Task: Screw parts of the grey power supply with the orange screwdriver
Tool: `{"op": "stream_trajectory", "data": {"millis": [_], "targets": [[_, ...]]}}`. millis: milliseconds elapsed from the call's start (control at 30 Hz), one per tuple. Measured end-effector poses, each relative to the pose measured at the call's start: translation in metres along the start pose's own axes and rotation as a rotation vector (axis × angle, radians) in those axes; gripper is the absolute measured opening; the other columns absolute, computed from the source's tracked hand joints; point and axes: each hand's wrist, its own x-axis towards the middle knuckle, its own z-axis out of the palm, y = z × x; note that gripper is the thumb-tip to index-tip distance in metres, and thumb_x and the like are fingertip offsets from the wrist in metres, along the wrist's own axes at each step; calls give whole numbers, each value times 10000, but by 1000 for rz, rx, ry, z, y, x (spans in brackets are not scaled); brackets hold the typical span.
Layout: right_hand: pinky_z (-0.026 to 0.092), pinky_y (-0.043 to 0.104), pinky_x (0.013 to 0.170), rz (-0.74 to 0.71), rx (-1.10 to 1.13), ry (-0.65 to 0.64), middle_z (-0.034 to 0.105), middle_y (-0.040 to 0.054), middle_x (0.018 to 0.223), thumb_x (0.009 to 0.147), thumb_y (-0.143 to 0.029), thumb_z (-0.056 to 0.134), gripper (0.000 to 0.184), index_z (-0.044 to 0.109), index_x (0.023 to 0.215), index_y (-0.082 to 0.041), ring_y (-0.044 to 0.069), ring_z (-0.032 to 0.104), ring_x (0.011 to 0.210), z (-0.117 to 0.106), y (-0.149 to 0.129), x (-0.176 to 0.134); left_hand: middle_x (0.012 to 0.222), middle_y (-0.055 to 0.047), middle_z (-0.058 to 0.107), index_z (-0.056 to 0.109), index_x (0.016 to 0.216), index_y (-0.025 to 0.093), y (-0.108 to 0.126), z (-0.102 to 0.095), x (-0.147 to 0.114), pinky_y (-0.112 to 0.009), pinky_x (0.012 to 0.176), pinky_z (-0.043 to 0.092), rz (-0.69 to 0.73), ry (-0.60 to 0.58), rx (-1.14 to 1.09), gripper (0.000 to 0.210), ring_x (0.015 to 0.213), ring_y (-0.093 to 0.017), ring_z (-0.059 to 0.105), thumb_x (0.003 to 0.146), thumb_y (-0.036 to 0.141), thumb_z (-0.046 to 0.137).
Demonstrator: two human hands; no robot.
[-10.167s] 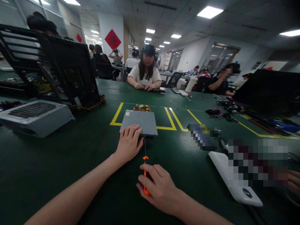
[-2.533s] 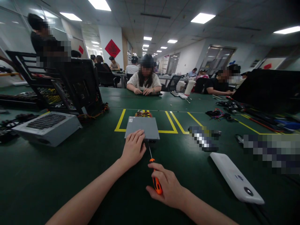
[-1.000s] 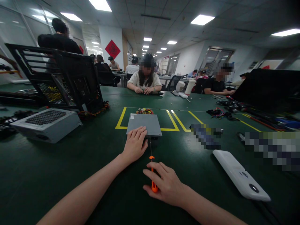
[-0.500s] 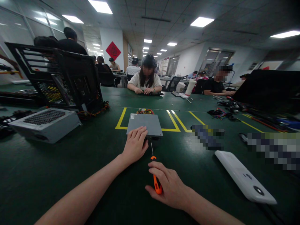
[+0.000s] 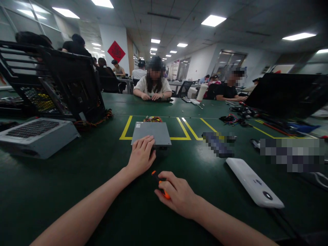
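A grey computer power supply (image 5: 156, 131) lies on the green table, with a bundle of coloured wires (image 5: 153, 119) at its far side. My left hand (image 5: 141, 154) holds its near left part, fingers across the top and thumb at the front face. Closer to me, my right hand (image 5: 174, 194) grips an orange and black screwdriver (image 5: 155, 176) by its handle. The screwdriver's shaft can't be made out now, and its handle end is partly covered by my fingers. A gap separates the screwdriver from the power supply.
To the left stand a black computer case (image 5: 69, 85) and another power supply (image 5: 38, 136). A white oblong device (image 5: 253, 182) with a cable lies at right, near blurred-out items. Yellow tape (image 5: 180, 138) marks the table. A co-worker (image 5: 153, 83) sits opposite; cables (image 5: 235, 118) and a dark monitor are at far right.
My right hand has drawn the screwdriver back from the power supply's front face and tilted it leftward. My left hand stays on the power supply. The whole view has shifted slightly.
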Motion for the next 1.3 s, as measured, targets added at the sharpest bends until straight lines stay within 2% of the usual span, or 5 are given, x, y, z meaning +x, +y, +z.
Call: {"op": "stream_trajectory", "data": {"millis": [167, 433, 900, 1167, 1300], "targets": [[476, 247, 609, -103, -46, 55, 605, 84, 838, 776, -114, 493, 87, 515, 856, -140, 139, 557, 723, -1, 1, 1, 1211, -92, 509, 467, 1110, 179, 1, 1, 1, -414, 925, 306, -5, 13, -4, 301, 1144, -246, 421, 811, 209, 454], [462, 269, 634, -278, -119, 131, 653, 93, 990, 772, -157, 532, 126, 544, 897, -139, 151, 546, 772, -17, 0, -6, 1220, -78, 504, 464, 1116, 189, 1, -1, 0, -408, 943, 296, -6, -10, -19, 292, 1161, -230, 406, 825, 193, 436], [458, 279, 671, -229, -210, 197, 661, 72, 978, 750, -121, 560, 134, 548, 878, -159, 148, 542, 774, -12, 12, -11, 1224, -78, 496, 448, 1117, 179, 0, -1, 0, -399, 941, 293, -8, -38, 3, 297, 1165, -224, 392, 820, 192, 443], [453, 282, 653, -201, -230, 151, 636, 84, 1004, 749, -106, 558, 164, 543, 900, -167, 151, 511, 752, -11, 13, -9, 1222, -86, 498, 446, 1123, 182, 1, -2, 0, -409, 932, 298, -6, -34, 3, 303, 1158, -234, 400, 821, 196, 442], [446, 264, 595, -191, -188, 82, 588, 126, 989, 779, -221, 539, 160, 523, 926, -161, 147, 519, 724, -11, 8, -6, 1228, -90, 492, 447, 1126, 186, 1, -2, 0, -420, 932, 297, -6, -36, 3, 307, 1161, -242, 398, 819, 194, 441]]}}
